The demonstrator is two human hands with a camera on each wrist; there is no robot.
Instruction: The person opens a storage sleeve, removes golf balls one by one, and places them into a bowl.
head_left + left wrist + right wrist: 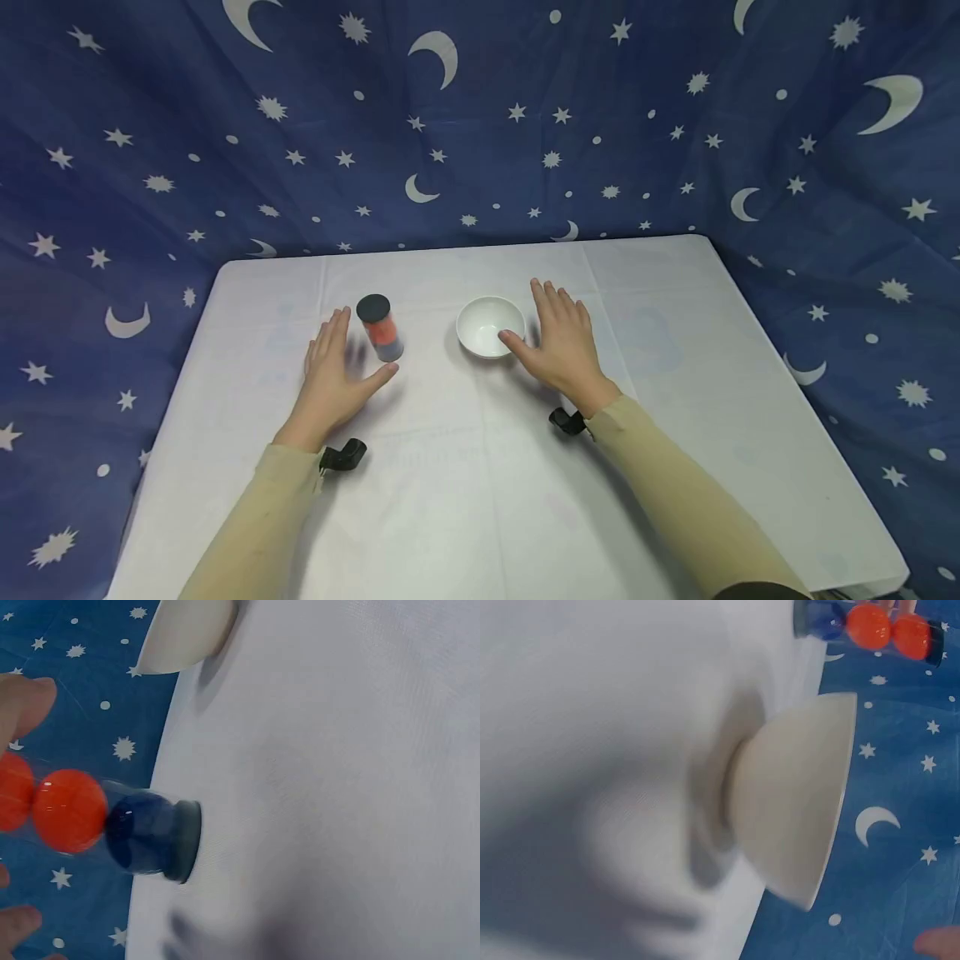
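Note:
A clear cylindrical container (382, 330) with a dark lid stands upright on the table, left of the middle. Two orange balls (69, 811) and a dark blue ball (139, 833) are stacked inside it, blue at the bottom. My left hand (332, 385) is beside the container, its fingers extended on the left and its thumb spread in front. To the right sits a white bowl (480, 340), its inside bare in the head view. My right hand (562, 346) is at the bowl's right side, fingers straight, the thumb overlapping the near rim in this view.
A white cloth covers the table (450, 517). Behind and around it hangs a dark blue curtain (495, 100) with moons and stars. Small black wrist mounts (343, 455) show at both sleeves.

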